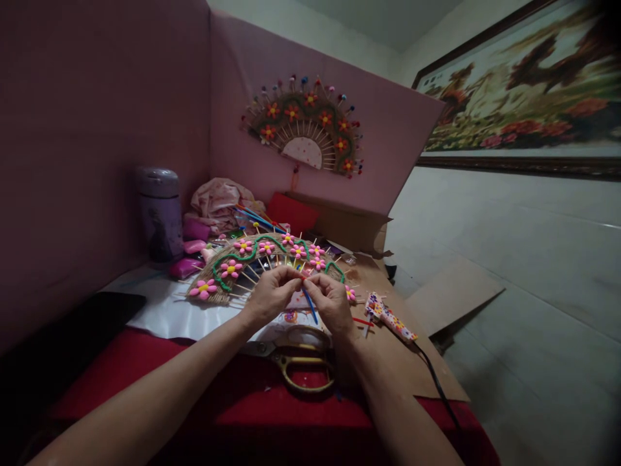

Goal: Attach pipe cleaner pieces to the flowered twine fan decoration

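Observation:
My left hand (272,294) and my right hand (332,301) meet in front of me, their fingertips pinched together. A thin blue pipe cleaner (310,308) hangs down from between them, with a small red bit at its upper end. Just behind my hands lies a fan-shaped craft piece (259,259) of twine and sticks, decorated with pink flowers and a green wavy strand. My hands hide part of its middle. Below my fingers, gold-handled scissors (305,375) rest on the red cloth.
A flower-patterned glue gun (391,317) with a black cord lies on cardboard (436,378) at right. Small red strips sit beside it. A purple tumbler (160,217) stands at left, near pink packets (187,266). A similar finished fan (308,129) hangs on the pink board behind.

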`<state>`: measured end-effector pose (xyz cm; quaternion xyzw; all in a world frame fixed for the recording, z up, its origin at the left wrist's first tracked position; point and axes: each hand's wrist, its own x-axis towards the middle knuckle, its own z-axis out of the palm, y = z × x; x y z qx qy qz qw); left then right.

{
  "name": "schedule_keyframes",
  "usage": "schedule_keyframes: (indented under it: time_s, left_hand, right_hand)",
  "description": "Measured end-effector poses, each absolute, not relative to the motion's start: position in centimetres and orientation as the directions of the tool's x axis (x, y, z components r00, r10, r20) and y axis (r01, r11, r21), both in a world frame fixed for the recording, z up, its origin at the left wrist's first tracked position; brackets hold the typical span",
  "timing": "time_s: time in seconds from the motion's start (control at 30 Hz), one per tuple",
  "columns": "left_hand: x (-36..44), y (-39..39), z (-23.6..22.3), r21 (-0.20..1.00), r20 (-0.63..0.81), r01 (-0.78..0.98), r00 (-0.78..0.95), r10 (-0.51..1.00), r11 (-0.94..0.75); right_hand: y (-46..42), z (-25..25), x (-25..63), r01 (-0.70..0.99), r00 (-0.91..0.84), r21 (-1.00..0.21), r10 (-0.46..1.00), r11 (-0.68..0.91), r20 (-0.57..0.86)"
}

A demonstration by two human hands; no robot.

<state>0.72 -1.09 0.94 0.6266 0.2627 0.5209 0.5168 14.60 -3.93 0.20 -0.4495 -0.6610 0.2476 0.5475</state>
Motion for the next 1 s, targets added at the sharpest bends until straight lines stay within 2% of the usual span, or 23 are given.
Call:
schedule_keyframes:
  time_s: [0.1, 0.27, 0.47, 0.63, 0.73, 0.83, 0.9, 1.0]
  left_hand:
    - [0.5, -0.8, 1.4, 0.927, 0.376, -0.143, 0.366, 0.851, -0.348]
    - [-0.1, -0.5, 2.0, 0.950, 0.279, -0.010, 0.480, 0.832, -0.313]
    - [-0.2, -0.5, 2.1, 0.964, 0.238, -0.020, 0.516, 0.823, -0.266]
    - [0.1, -0.4, 1.6, 0.945, 0.297, -0.018, 0.461, 0.836, -0.326]
    - [0.4, -0.7, 1.2, 0.909, 0.369, 0.025, 0.414, 0.832, -0.415]
    - [0.8, -1.1, 0.7, 0.774, 0.548, 0.157, 0.321, 0.773, -0.614]
    - [0.9, -1.4, 0.6, 0.689, 0.633, 0.223, 0.277, 0.723, -0.689]
    - [0.8, -1.3, 0.6, 0.738, 0.594, 0.183, 0.282, 0.753, -0.650]
  right_hand:
    - [-3.7, 0.4, 15.2, 0.337, -0.035, -0.809, 0.865, 0.482, 0.501]
    - [-3.6, 0.6, 16.3, 0.381, -0.159, -0.794, 0.880, 0.474, 0.448]
    - [-3.5, 0.6, 16.6, 0.393, -0.198, -0.784, 0.877, 0.480, 0.438]
    - [-3.3, 0.3, 16.0, 0.346, -0.122, -0.820, 0.888, 0.456, 0.443]
    - [-3.5, 0.2, 15.4, 0.375, -0.036, -0.820, 0.891, 0.432, 0.453]
    - [-3.6, -0.1, 15.1, 0.483, 0.043, -0.761, 0.856, 0.434, 0.515]
    - [-3.6, -0.1, 15.2, 0.532, 0.048, -0.722, 0.835, 0.443, 0.548]
    - [-3.6, 0.1, 15.7, 0.543, -0.024, -0.691, 0.831, 0.477, 0.555]
